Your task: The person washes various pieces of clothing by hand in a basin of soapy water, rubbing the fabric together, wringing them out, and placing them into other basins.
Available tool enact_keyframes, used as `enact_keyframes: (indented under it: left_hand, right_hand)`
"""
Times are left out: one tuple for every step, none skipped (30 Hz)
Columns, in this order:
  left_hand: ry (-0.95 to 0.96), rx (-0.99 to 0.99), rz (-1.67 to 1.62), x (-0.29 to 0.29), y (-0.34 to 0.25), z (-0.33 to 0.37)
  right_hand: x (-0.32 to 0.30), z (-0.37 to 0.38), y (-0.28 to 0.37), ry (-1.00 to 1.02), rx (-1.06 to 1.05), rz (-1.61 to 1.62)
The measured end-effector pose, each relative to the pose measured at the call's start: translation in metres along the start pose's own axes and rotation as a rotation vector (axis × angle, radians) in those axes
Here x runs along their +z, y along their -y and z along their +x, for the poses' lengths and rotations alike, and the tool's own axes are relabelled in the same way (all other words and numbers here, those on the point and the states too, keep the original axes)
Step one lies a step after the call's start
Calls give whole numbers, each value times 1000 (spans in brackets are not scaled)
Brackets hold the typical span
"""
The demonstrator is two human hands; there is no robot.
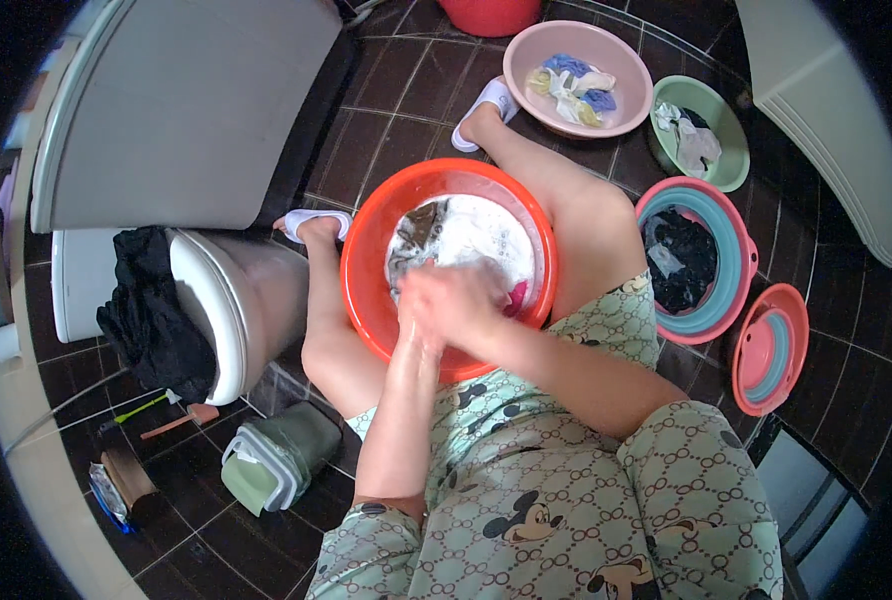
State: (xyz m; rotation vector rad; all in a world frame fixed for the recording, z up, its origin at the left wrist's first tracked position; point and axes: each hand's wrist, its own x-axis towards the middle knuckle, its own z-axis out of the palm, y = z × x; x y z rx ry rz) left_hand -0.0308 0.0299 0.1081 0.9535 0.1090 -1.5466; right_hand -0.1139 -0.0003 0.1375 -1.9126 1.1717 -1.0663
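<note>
An orange-red basin [366, 205] stands between my knees, with white suds [486, 235] in it. A brown and grey patterned cloth [425, 225] shows wet in the foam at the left. My left hand [419, 298] and my right hand [466, 305] are pressed together above the near part of the basin, fingers closed. Motion smears the right hand most, and what lies between the two is hidden. Just right of the right hand a bit of dark pink cloth [516, 298] shows at the basin's inner wall.
Along the right stand a pink basin [526, 95] and a green basin [731, 150] with clothes, a pink-and-blue basin [731, 265] with black clothes, and a small pink basin [796, 345]. Black clothing [156, 310] drapes the toilet [231, 320] at left, near a bin [296, 450].
</note>
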Motion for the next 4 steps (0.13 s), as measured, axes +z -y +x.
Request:
enact_keyframes:
  left_hand:
    - [-41, -60, 300, -9, -9, 5]
    - [-13, -142, 266, 3, -10, 6]
    - [-32, -137, 246, 15, -9, 3]
    - [-65, -126, 223, 22, -7, -3]
  right_hand:
    - [-5, 7, -1, 57, 109, -17]
    - [-15, 20, -12, 101, 228, -49]
    - [-9, 25, -30, -79, 158, -57]
    - [-11, 26, -26, -23, 189, -97]
